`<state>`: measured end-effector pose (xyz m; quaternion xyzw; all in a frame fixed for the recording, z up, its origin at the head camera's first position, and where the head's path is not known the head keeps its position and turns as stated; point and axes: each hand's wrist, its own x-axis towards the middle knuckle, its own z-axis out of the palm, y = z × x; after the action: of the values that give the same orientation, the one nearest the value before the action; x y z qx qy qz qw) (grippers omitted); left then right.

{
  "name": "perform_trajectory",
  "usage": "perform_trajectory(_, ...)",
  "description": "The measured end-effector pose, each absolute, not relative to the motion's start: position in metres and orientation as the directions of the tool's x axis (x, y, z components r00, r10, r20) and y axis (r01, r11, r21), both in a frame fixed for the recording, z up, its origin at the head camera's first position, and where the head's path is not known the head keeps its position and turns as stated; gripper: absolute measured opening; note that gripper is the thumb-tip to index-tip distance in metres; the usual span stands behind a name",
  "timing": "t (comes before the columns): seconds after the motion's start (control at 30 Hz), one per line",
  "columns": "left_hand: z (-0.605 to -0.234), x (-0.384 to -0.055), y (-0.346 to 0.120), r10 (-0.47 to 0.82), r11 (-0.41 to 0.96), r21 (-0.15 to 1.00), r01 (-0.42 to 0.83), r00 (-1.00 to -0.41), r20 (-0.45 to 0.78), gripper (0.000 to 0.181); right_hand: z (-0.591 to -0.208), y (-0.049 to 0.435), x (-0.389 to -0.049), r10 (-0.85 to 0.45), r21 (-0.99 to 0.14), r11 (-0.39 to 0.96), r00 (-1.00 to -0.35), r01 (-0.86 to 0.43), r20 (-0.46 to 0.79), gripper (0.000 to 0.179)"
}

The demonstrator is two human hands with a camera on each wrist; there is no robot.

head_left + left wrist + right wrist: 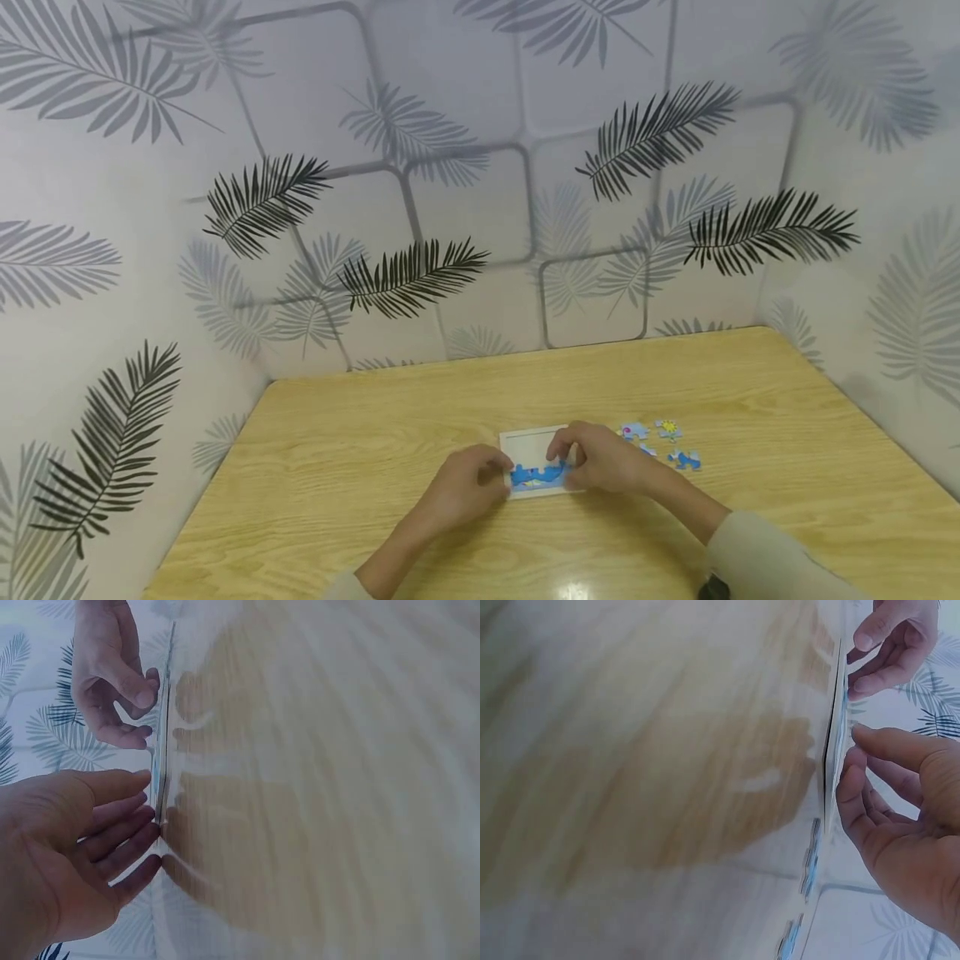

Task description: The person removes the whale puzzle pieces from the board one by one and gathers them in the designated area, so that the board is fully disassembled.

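Observation:
A small white-rimmed puzzle tray point(505, 443) lies flat on the wooden table. Joined blue puzzle pieces point(534, 476) fill its near part, while the far part shows bare backing. My left hand point(467, 487) is at the tray's left side, its fingers loosely extended and fingertips right at the edge in the left wrist view. Over the right side of the tray reaches my right hand point(611, 461), fingers bent softly and thumb apart from them, tips close over the pieces. No piece shows between those fingers; the hand covers the tray's right part.
Right of the tray lie several loose puzzle pieces, among them one with a yellow sun point(668, 428), a pale one with a pink spot point(634, 431) and a blue-and-white one point(685, 459). The table point(360, 442) meets leaf-patterned walls point(465, 208). A dark object point(713, 588) shows by the right sleeve.

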<state>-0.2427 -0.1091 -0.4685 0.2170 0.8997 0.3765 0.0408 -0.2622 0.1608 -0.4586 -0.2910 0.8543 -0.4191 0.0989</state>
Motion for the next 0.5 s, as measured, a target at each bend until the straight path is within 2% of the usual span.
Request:
perform_trajectory(0.13,-0.465,-0.240,-0.117,0.479,0.611,0.701,0.367,-0.877,0.042,0.013,-0.459,0.154,-0.264,-0.598,-0.792,0.449,-0.798,-0.414,0.079,0.031)
perform_trajectory(0.27,-0.466,-0.240,-0.126,0.565,0.593,0.686,0.423,-0.825,0.020,0.006,-0.461,0.146,-0.265,-0.615,-0.808,0.428,-0.786,-0.405,0.068,0.031)
perform_trajectory(0.5,-0.464,-0.237,-0.146,0.696,0.596,0.579,0.556,-0.717,-0.028,0.029,-0.461,0.137,-0.264,-0.633,-0.818,0.423,-0.773,-0.391,0.043,0.030)
